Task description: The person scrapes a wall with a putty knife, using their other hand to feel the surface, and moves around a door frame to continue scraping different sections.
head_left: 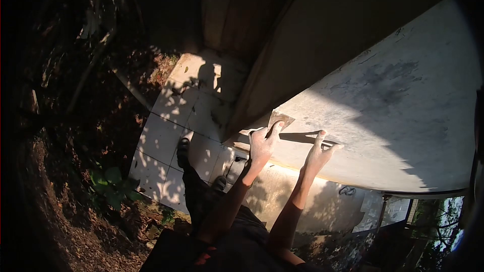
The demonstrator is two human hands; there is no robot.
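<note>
My left hand point(262, 147), dusted with pale powder, grips a small flat plate point(282, 118) at the corner of a whitish wall surface point(348, 121). Its thumb presses on the plate, and its other fingers are partly hidden. My right hand point(316, 157), also powdery, is to the right against the same surface, with thumb and a finger spread apart and nothing visible between them. Dark shadows stretch across the surface beside both hands. Grey smudges mark the wall higher up.
Pale floor tiles point(171, 141) with leaf shadows lie below, where my shoe point(183, 148) stands. Leafy ground and a green plant point(112, 179) are at the left. A dark shaded wall face point(322, 30) rises above. A post and foliage show at the lower right.
</note>
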